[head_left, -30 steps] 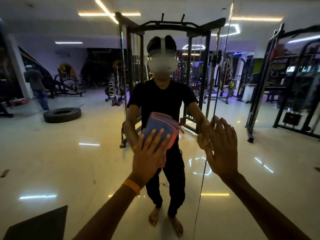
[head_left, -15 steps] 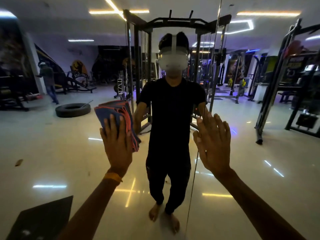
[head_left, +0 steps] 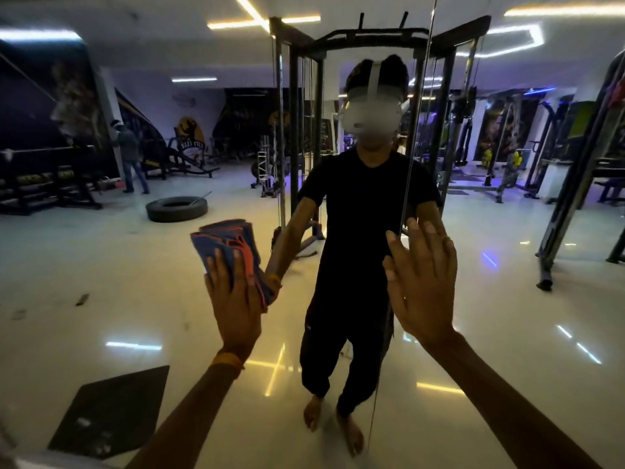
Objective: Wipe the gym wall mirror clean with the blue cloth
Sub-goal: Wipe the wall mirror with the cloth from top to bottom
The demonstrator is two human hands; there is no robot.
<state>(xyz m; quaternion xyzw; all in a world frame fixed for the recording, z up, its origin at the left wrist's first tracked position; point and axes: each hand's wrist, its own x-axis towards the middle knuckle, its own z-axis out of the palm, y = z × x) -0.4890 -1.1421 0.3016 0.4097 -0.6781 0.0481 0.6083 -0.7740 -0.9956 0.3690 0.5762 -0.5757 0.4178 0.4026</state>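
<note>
Two hands meet the large glass wall mirror (head_left: 101,282): my left hand (head_left: 233,299), held flat, presses the folded blue orange-edged cloth (head_left: 225,242) at 9 o'clock; my right hand (head_left: 422,286) lies flat, fingers wide, at 3 o'clock.

A tyre (head_left: 176,208) lay flat on the glossy floor (head_left: 101,265), left of a black rack (head_left: 372,33) (cables hung inside); a person (head_left: 130,157) stood farther left.

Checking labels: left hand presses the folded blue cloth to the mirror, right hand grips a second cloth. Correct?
No: head view shows the right hand empty, fingers straight, palm against the mirror. The left hand does press the folded blue cloth to the mirror.
</note>
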